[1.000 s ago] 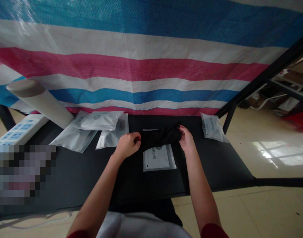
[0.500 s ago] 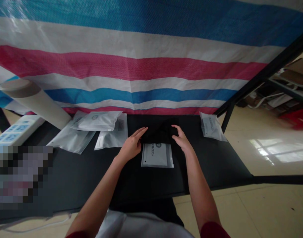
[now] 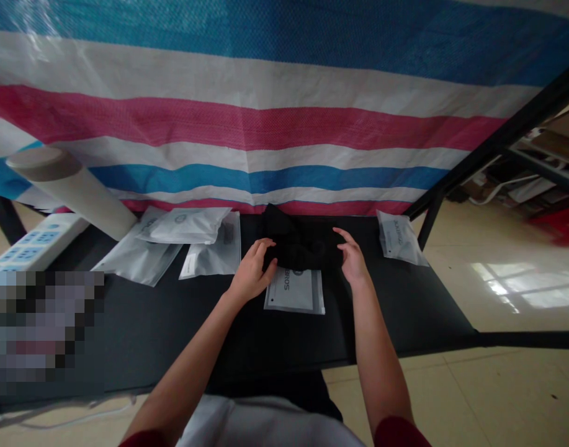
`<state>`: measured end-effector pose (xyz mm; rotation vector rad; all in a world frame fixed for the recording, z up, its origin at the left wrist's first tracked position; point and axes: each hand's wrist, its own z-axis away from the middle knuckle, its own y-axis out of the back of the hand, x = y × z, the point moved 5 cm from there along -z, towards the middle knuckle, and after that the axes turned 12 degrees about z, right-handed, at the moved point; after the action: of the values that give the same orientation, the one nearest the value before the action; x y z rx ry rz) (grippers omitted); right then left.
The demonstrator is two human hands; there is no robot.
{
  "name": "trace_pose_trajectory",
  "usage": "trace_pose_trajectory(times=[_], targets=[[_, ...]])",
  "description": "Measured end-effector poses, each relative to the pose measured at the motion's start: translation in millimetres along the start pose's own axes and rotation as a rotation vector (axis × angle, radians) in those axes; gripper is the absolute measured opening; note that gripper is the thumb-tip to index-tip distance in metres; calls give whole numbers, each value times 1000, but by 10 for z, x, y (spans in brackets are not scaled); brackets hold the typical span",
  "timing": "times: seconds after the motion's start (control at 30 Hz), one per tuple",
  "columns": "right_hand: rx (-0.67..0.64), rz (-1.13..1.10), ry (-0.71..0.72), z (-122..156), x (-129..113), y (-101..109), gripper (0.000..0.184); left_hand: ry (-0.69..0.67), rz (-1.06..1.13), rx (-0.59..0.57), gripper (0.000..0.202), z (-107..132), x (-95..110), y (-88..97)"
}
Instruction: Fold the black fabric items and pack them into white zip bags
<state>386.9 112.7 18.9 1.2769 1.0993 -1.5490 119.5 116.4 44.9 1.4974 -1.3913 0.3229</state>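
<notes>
A bunched black cloth item (image 3: 296,239) lies in front of me, its dark folds hard to tell from the black table. One peak of it rises at the back left. My left hand (image 3: 252,271) has its fingers and thumb curled around the cloth's left edge. At the right edge is my right hand (image 3: 353,259), its fingers apart and the fingertips close to or touching the fabric. Partly covered by the cloth, a frosted zip bag (image 3: 293,295) with dark printed lettering lies flat nearer to me.
Several frosted bags (image 3: 186,225) are piled at the left, and another bag (image 3: 400,237) lies at the right. A pale bottle (image 3: 91,202) leans beside a white power strip (image 3: 37,239). Behind the black table (image 3: 182,335) hangs a striped sheet (image 3: 265,130).
The black cloth has been bunched up, with a fold now standing higher at the back left. My left hand's fingers have curled in, and my right hand has shifted slightly right.
</notes>
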Motion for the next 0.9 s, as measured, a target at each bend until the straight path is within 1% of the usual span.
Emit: trace_pose_trajectory(times=[0.07,0.13,0.17,0.23,0.3,0.37,0.43,0.5,0.6,0.63,0.7,0.73,0.77,0.83,0.9], targets=[[-52,-55,-32,28,-30,-6,45,34,-73,-26,30,3,-59,-38],[-77,-64,-35,35,-49,4,49,74,-59,-14,32,9,-103,-57],[-56,-55,-26,25,-49,26,49,100,-24,-6,32,12,-118,-62],[34,-15,-21,-14,-15,91,46,165,54,16,31,16,-136,-62],[126,52,-49,-59,52,152,42,219,87,54,30,17,-136,-44],[175,118,-70,-91,110,185,38,203,76,110,29,11,-107,-10],[181,177,-66,-104,140,186,36,152,64,140,29,7,-75,11],[163,242,-50,-102,153,164,35,168,77,107,32,10,-84,-1],[108,357,-21,-96,176,109,33,276,94,36,36,31,-136,-40],[89,395,-3,-97,184,91,31,285,74,27,35,34,-137,-48],[59,477,43,-104,198,66,28,232,-21,49,32,28,-100,-48],[50,518,63,-108,206,59,26,181,-82,53,34,22,-69,-55],[42,558,78,-111,214,55,25,128,-141,43,39,16,-39,-72],[28,627,95,-114,229,48,22,67,-234,-28,56,15,-7,-133],[3,682,105,-107,239,33,20,111,-290,-128,67,32,-36,-203]])
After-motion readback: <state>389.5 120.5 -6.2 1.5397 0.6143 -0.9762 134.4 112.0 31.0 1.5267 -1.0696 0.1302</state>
